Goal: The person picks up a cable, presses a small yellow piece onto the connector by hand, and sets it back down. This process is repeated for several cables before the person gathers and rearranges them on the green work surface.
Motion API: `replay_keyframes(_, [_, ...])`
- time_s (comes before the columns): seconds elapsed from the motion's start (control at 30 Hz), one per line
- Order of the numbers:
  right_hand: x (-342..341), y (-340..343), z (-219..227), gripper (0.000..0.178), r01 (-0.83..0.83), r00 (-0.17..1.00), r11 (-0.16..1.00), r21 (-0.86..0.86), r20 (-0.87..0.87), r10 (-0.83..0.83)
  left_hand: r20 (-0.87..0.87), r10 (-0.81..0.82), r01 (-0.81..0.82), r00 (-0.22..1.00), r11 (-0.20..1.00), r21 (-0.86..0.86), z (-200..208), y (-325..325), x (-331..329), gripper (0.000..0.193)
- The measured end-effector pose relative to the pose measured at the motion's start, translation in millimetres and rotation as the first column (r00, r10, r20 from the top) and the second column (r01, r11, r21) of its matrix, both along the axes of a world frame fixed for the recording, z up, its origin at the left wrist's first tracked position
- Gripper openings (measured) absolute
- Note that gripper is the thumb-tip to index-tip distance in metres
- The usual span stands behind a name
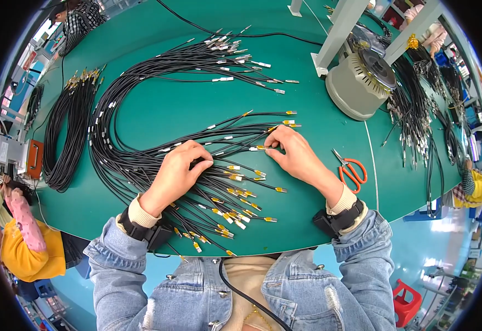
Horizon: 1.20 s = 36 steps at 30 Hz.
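Observation:
A large bundle of black cables (136, 71) curves in a C shape over the green table. Many of its near ends carry yellow sleeves and white tips. My left hand (177, 172) rests over the lower arm of the bundle, thumb and forefinger pinched on a thin black cable. To its right, my right hand (299, 157) pinches the end of a cable beside a yellow sleeve (261, 147). Whether both hands hold the same cable I cannot tell. Orange-handled snips (353, 174) lie just right of my right hand.
A round grey machine (351, 91) stands at the back right by white metal posts (335, 41). A second looped cable bundle (67, 149) lies at left, near an orange-fronted box (35, 159). More cables (412, 105) hang at right. Other people sit around the table.

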State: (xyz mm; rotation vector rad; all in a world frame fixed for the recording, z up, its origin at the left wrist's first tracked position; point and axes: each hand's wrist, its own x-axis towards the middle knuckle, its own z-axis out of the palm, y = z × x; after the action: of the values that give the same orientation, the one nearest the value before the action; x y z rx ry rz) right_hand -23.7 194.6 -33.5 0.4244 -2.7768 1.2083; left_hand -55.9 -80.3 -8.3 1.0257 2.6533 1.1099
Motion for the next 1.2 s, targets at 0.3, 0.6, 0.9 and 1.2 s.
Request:
replay_keyframes(0.3, [8.4, -0.5, 8.5, 0.015, 0.035, 0.982, 0.985, -0.170, 0.189, -0.003, 0.067, 0.128, -0.132, 0.990, 0.990, 0.057, 7.1, 4.5, 8.9, 0.017])
replay_keyframes(0.6, [6.7, 1.9, 12.9, 0.016, 0.081, 0.966, 0.937, -0.339, 0.257, 0.010, -0.177, 0.071, -0.038, 0.982, 0.982, 0.183, 9.2, -7.0, 20.3, 0.017])
replay_keyframes(0.9, [7.2, 1.8, 18.5, 0.017, 0.040, 0.953, 0.966, -0.257, 0.300, 0.041, -0.141, -0.023, 0.037, 0.990, 0.995, 0.097, 2.5, -17.2, 30.0, 0.019])
replay_keyframes(1.2, [7.0, 12.1, 22.7, 0.020, 0.141, 0.853, 0.913, -0.384, 0.515, 0.085, -0.115, 0.045, -0.032, 0.992, 0.993, 0.114, -0.9, -10.8, 29.6, 0.017])
